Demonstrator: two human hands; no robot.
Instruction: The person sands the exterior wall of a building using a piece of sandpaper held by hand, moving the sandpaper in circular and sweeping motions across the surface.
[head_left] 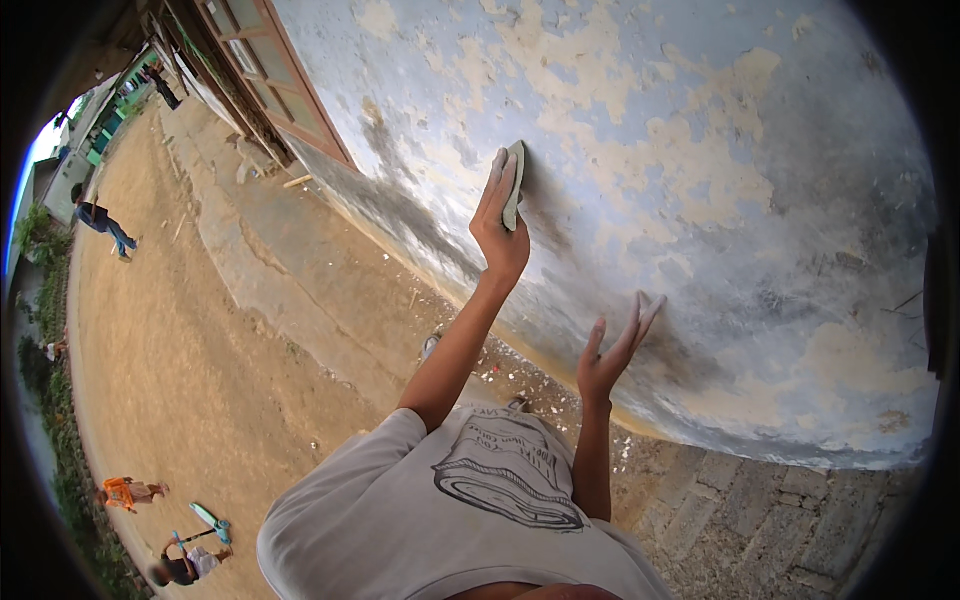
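My left hand [497, 232] is raised to the wall, fingers straight along a flat grey-green pad [516, 180], which looks like sandpaper. It presses the pad's face against the painted wall [650, 180]; the thumb is mostly hidden. The wall's pale blue paint is patchy, with cream and dark smudged areas. Lower and to the right, my right hand [607, 365] holds nothing. Its fingers are spread, the tips pale with dust and at or very near the wall surface. Whether they touch it, I cannot tell.
A brown-framed window [290, 85] is set in the wall at upper left. Paint flakes [490, 375] litter the wall's foot. Dirt ground [230, 330] stretches left, where several people stand or walk, one by a blue scooter [215, 527]. Rough paving [760, 510] lies lower right.
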